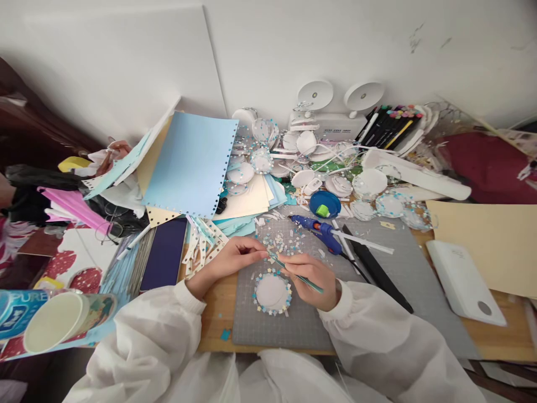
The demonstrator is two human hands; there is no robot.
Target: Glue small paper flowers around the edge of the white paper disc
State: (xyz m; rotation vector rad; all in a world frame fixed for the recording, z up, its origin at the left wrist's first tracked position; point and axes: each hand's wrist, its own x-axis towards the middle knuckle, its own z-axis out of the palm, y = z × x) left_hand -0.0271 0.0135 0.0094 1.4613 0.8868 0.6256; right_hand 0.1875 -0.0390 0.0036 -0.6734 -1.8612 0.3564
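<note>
My right hand [312,278] is closed round a thin teal pen-like tool [309,284], its tip pointing up and left. Beside that tip, my left hand [241,256] has thumb and index finger pinched together; what lies between them is too small to name. Just below both hands, a white disc [271,291] rimmed with small blue, white and cream stars lies on the grey cutting mat [285,334]. Loose paper stars [285,242] are scattered over the mat behind my fingertips.
A blue glue gun [329,238], a blue dish [324,205] and a black strip [377,268] lie right of centre. Many decorated discs crowd the back. Blue card [191,162] stands back left; a paper cup [54,330] is front left, a white device [465,282] right.
</note>
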